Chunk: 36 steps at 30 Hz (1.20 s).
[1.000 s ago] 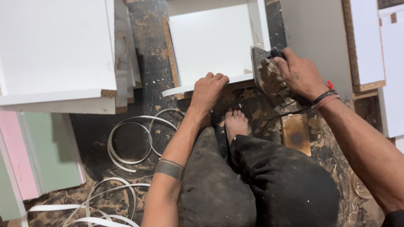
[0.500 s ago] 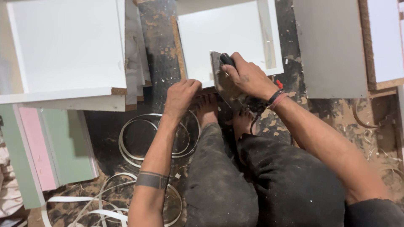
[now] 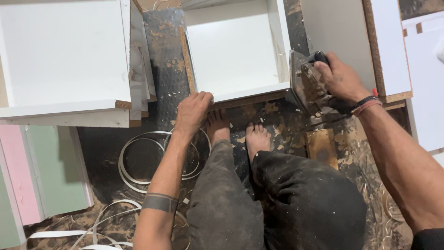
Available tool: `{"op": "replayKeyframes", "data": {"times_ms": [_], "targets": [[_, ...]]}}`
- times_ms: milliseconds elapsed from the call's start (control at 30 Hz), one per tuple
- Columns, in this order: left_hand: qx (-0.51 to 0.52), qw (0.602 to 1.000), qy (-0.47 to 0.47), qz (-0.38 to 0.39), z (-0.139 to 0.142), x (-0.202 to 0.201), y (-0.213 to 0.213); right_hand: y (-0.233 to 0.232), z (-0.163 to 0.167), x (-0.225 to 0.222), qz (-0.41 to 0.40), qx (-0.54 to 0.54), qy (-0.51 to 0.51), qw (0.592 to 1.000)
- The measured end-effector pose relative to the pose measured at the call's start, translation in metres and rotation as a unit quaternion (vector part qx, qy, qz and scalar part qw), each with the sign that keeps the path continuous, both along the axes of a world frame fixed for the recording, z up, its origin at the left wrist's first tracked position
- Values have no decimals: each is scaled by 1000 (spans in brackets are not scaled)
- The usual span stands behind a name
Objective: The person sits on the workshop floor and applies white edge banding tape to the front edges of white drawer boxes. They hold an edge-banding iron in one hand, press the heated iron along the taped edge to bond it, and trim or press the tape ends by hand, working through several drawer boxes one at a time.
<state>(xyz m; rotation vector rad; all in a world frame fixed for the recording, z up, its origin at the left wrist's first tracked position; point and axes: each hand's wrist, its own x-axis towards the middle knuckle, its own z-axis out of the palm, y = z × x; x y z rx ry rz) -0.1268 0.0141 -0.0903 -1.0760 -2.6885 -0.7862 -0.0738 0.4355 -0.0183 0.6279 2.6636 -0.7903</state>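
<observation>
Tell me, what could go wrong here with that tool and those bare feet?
The right hand holds a metal tool at the corner of the white box, and the left hand presses that same front edge, so a slip might reach its fingers. The bare feet rest close below. Loose strip coils could snag a foot.

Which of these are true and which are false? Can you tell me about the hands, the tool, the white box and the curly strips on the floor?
1. The right hand holds a metal tool by its black handle. True.
2. The left hand rests on the front edge of the white box. True.
3. The person wears shoes. False: both feet are bare.
4. The curly white strips lie inside the box. False: they lie on the floor, beside the left arm.
5. The tool sits at the box's right corner. True.
</observation>
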Motion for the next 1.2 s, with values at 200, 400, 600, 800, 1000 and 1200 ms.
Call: {"op": "replayKeyframes", "data": {"times_ms": [200, 400, 600, 800, 1000, 1200], "targets": [[5, 1000, -22, -2, -1, -2, -5, -42, -14, -10, 101, 15, 74, 992], [-18, 998, -43, -35, -1, -14, -16, -150, -16, -33, 136, -89, 21, 987], [54, 984, -163, 50, -8, -18, -48, -228, -17, -44, 193, -124, 78, 970], [64, 955, -253, 142, -30, -25, -57, -251, -18, -49, 207, -117, 74, 969], [57, 958, -235, 156, -49, -25, -59, -261, -12, -51, 201, -127, 34, 971], [81, 961, -195, 181, -53, -13, -52, -265, -5, -50, 207, -111, 39, 971]]}}
